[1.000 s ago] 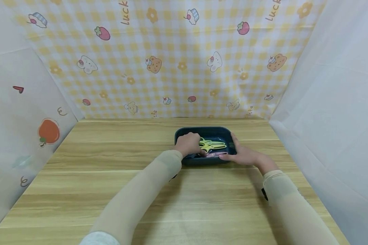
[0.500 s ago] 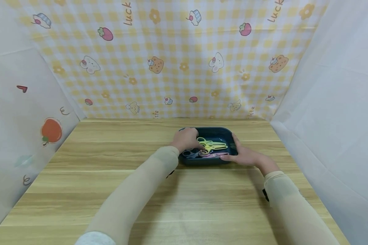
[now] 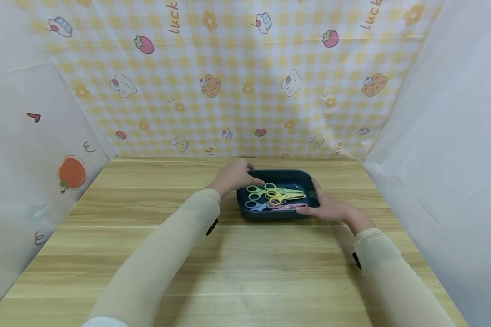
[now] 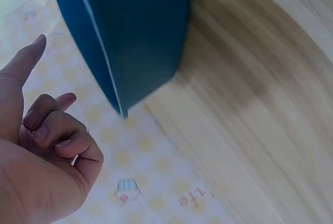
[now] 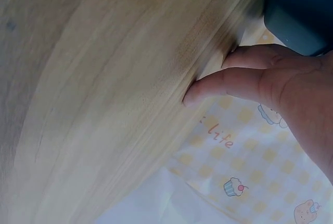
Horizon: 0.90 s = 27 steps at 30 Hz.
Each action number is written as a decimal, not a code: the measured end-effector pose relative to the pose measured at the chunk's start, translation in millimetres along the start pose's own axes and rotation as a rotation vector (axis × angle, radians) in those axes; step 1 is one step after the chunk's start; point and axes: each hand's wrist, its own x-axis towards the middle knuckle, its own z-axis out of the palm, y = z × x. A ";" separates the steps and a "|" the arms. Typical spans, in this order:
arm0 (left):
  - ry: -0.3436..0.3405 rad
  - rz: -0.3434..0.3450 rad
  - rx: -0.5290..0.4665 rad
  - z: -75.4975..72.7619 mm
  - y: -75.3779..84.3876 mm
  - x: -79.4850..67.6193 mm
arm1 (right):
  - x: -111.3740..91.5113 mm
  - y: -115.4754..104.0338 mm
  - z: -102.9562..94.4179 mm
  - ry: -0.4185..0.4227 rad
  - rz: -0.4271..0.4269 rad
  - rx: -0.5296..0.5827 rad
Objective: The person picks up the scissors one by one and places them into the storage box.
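Note:
Several craft scissors lie in a dark blue bin point(image 3: 278, 215): yellow scissors point(image 3: 287, 197), light green scissors point(image 3: 293, 191), blue scissors point(image 3: 263, 206) and pink scissors point(image 3: 288, 207). Over the bin's left rim hovers my left hand point(image 3: 234, 175), holding nothing. The left wrist view shows its thumb stretched out and other fingers loosely bent, beside the bin's wall point(image 4: 140, 31). My right hand point(image 3: 331, 209) holds the bin's right end, thumb at the front rim and fingers along the right side. In the right wrist view, two fingers point(image 5: 244, 82) reach down toward the tabletop beside the bin.
The bin stands on a wood-grain table point(image 3: 245, 268), toward its back edge. Behind rises a yellow checked cloth point(image 3: 245, 91) with cartoon prints. White sheets point(image 3: 446, 136) hang at both sides.
My left hand has come up out of the bin and shifted left to its rim, uncovering the scissors' handles. The right hand stays at the bin's right end.

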 end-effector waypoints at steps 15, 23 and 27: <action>0.036 -0.029 -0.029 -34.0 -65.2 -34.1 | -0.7 0.9 0.6 0.000 0.012 0.009; 0.052 -0.072 0.014 -30.3 -96.6 -45.6 | 0.8 3.3 1.7 0.010 0.008 0.051; 0.041 -0.095 0.018 -26.5 -113.0 -51.2 | 1.8 2.3 2.8 0.007 0.006 0.048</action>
